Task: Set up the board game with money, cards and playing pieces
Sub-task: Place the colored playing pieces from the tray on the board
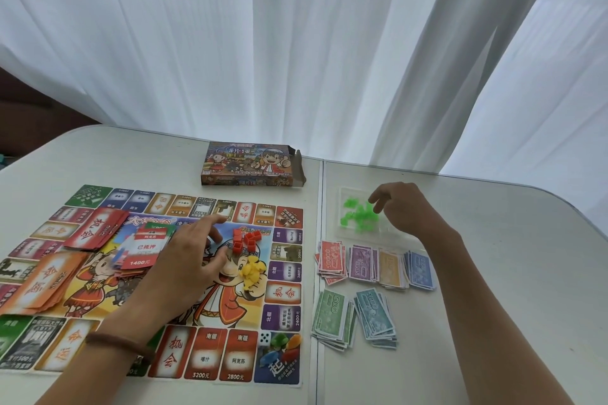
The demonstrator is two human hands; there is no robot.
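Head view: I have the left hand wide, fingers spread and holding nothing, over the middle of the board, just beside the red pieces; the right hand has its fingertips down among the green pieces on a clear wrapper toward the far edge of the surface; whether it pinches one I cannot tell; the money lies sorted just nearer. I judge the green ones belong with red and yellow pieces; I'd pinch few, carry low, and skirt the notes.

Home: curtained window, folding table
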